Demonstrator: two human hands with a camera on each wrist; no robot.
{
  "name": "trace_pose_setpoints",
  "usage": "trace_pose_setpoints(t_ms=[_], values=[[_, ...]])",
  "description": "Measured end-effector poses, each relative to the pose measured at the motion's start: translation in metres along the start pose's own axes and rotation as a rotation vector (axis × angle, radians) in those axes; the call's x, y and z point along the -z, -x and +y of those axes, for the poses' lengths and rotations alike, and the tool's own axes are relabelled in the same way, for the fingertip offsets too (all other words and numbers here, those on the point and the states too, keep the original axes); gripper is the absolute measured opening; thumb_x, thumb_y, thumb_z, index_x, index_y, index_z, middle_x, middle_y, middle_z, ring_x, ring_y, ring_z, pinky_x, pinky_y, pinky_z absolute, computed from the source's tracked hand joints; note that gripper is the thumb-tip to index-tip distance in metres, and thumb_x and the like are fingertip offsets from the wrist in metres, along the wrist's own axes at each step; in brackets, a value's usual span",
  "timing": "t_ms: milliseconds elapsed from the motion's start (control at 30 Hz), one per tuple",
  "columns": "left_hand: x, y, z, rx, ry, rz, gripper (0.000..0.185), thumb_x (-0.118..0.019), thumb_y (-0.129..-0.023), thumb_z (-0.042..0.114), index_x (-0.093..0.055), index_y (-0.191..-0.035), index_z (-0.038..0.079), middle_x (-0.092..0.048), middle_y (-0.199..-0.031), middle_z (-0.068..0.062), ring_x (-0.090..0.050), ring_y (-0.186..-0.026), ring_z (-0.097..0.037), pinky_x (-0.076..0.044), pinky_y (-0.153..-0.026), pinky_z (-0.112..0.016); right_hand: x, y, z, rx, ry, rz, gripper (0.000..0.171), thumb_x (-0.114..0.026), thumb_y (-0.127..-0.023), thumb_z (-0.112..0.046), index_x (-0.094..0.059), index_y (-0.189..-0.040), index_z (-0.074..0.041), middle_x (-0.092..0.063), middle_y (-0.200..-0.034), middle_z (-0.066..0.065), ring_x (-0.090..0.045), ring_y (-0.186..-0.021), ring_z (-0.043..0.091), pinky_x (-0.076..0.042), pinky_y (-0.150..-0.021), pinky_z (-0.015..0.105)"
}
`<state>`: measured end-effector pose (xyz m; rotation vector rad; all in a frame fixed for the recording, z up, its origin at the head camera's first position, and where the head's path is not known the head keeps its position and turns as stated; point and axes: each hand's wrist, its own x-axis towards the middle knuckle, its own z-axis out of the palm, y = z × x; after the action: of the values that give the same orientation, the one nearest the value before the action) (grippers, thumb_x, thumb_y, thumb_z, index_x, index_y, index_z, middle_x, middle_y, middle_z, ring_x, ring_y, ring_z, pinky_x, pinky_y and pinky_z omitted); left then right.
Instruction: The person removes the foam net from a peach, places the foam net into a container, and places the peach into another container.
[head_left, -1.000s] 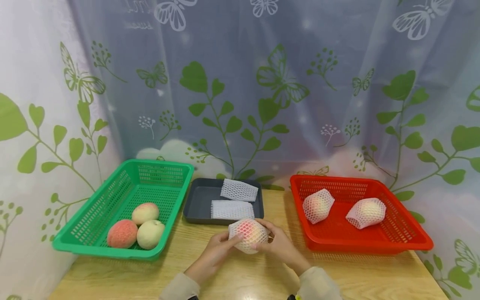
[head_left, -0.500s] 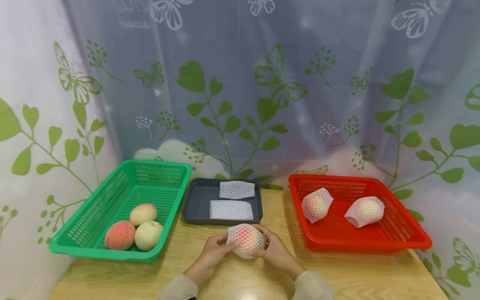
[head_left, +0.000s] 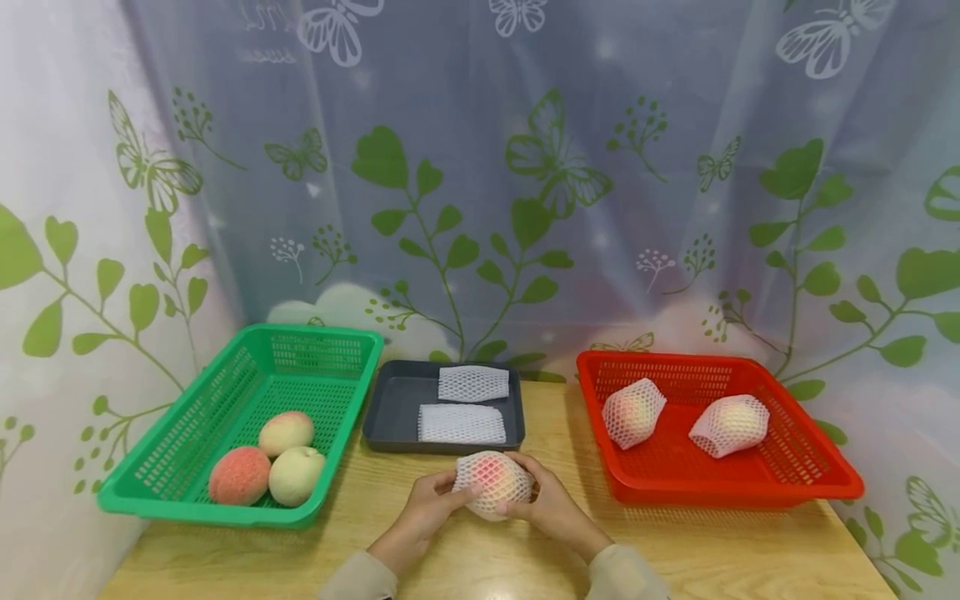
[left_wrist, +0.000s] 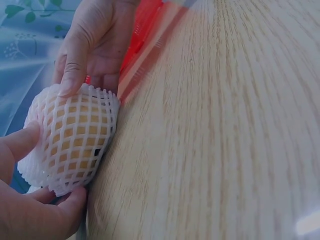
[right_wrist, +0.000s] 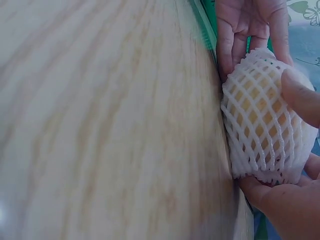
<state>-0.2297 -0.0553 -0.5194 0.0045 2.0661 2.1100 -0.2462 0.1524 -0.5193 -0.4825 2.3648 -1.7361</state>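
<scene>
While both hands cup it from opposite sides, the netted fruit sits low over the wooden table, just in front of the grey tray. Left hand has fingers curled round the fruit's left side, thumb on top; right hand mirrors it on the right, fingers wrapped, thumb across the net. In the left wrist view the white foam net covers most of the fruit with its frilled open edge toward the left hand's fingers, so the two-sided hold looks like it steadies the fruit while the sleeve gets seated. Right wrist view shows the same: net stretched tight, yellowish skin showing through the mesh, fruit touching or nearly touching the tabletop; can't tell which.

Grey tray holds two flat unused foam nets, within easy reach, probably the supply. Green basket at left holds three bare fruits, grouped at the near end. Red basket at right holds two netted fruits, lying apart from each other. Layout reads as bare at left, sleeves in the middle, wrapped at right. Leaf-and-butterfly curtain closes off the back and sides.
</scene>
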Motion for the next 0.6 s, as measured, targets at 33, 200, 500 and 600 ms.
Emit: trace_pose_setpoints(t_ms=[33,200,500,600], values=[[0.0005,0.0003,-0.0002,0.002,0.0,-0.001,0.065,-0.074,-0.085,0.018,-0.044,-0.127,-0.023,-0.059,-0.119,-0.029,-0.061,-0.103,-0.022,-0.052,-0.091,-0.034,-0.0004,0.0001,-0.0004,-0.001,0.0,0.0,0.074,-0.081,-0.077,-0.013,-0.043,-0.14,-0.004,-0.049,-0.135,0.019,-0.051,-0.111,0.025,-0.047,-0.087,0.029],[0.0012,0.0014,0.0004,-0.007,0.007,-0.021,0.066,-0.073,-0.086,0.02,-0.044,-0.127,-0.022,-0.061,-0.117,-0.027,-0.061,-0.101,-0.02,-0.052,-0.09,-0.033,-0.0009,0.0009,-0.0026,-0.004,0.0,-0.001,0.075,-0.081,-0.077,-0.013,-0.042,-0.141,-0.005,-0.048,-0.136,0.018,-0.051,-0.113,0.026,-0.047,-0.088,0.029],[0.0009,0.0024,0.0019,0.004,0.004,-0.009,0.069,-0.073,-0.085,0.02,-0.041,-0.128,-0.024,-0.058,-0.12,-0.031,-0.06,-0.104,-0.022,-0.051,-0.093,-0.035,0.0001,0.0012,-0.0033,-0.008,0.007,-0.009,0.076,-0.08,-0.078,-0.013,-0.041,-0.142,-0.005,-0.047,-0.138,0.017,-0.05,-0.115,0.028,-0.048,-0.09,0.037],[0.0018,0.0025,0.0011,-0.003,0.024,-0.018,0.067,-0.073,-0.085,0.018,-0.042,-0.128,-0.022,-0.059,-0.12,-0.029,-0.06,-0.104,-0.021,-0.051,-0.092,-0.034,0.0006,0.0015,-0.005,-0.015,0.027,-0.015,0.075,-0.08,-0.078,-0.015,-0.041,-0.142,-0.005,-0.046,-0.139,0.018,-0.048,-0.118,0.03,-0.048,-0.093,0.044]])
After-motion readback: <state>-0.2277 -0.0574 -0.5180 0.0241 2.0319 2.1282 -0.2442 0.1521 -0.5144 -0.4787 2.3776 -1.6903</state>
